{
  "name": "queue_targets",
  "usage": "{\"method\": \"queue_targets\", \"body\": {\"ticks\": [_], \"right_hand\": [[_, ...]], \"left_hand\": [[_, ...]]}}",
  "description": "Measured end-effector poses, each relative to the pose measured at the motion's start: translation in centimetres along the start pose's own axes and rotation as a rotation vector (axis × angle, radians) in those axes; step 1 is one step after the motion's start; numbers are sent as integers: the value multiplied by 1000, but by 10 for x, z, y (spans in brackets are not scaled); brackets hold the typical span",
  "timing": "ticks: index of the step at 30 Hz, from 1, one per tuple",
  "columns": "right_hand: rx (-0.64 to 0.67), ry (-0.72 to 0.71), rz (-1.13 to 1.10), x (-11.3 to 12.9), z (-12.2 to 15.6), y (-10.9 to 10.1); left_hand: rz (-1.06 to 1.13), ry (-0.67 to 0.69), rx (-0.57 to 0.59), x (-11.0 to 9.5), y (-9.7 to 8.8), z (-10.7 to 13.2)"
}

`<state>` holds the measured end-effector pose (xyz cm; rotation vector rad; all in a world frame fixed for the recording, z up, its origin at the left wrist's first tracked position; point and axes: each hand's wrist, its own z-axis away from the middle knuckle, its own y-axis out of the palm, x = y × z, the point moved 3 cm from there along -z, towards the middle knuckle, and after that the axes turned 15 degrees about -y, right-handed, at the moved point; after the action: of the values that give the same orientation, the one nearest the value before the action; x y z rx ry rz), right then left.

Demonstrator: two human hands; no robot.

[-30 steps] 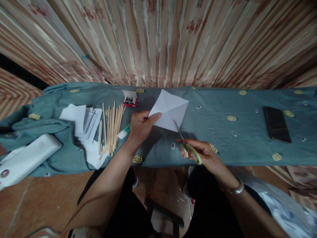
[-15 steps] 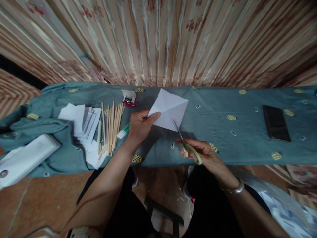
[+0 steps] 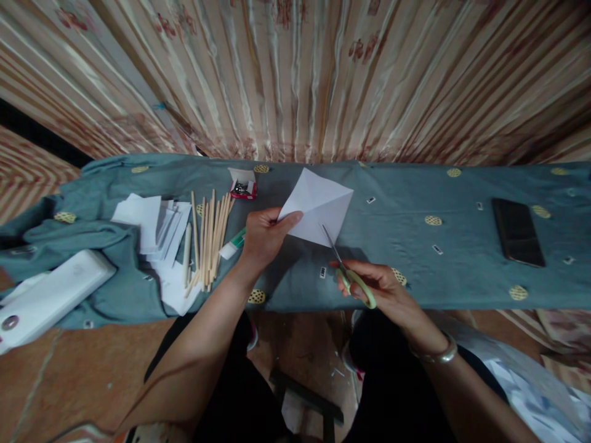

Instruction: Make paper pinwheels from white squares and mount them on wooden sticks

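Head view: toward one o'clock from centre, a creased paper (image 3: pixel 323 200) is gripped at its nine-o'clock corner by the fingers of the left hand (image 3: pixel 265 237). Scissors (image 3: pixel 351 273) are grasped by the right hand (image 3: pixel 377 280), blades at the paper's five-o'clock edge. A crooked cut could be caused by twisting.

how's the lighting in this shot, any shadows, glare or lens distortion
Head view: dim overall, a soft shadow falling on the cloth below the white paper; head view: a small glint on the bracelet, no harsh glare on the paper; head view: curtain folds fan outward, suggesting wide-angle distortion; head view: slightly soft detail, though left hand and right hand read clearly.
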<state>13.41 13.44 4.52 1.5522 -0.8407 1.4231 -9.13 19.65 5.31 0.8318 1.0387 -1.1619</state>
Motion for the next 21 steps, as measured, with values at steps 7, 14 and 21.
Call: {"method": "queue_targets", "body": {"ticks": [7,14,21], "right_hand": [[-10,10,33,-1,0,-2],[2,15,35,-1,1,-2],[13,-6,51,-5,1,-3]], "left_hand": [[-34,61,49,0,0,-1],[-52,83,49,0,0,-1],[-42,69,55,1,0,-1]]}}
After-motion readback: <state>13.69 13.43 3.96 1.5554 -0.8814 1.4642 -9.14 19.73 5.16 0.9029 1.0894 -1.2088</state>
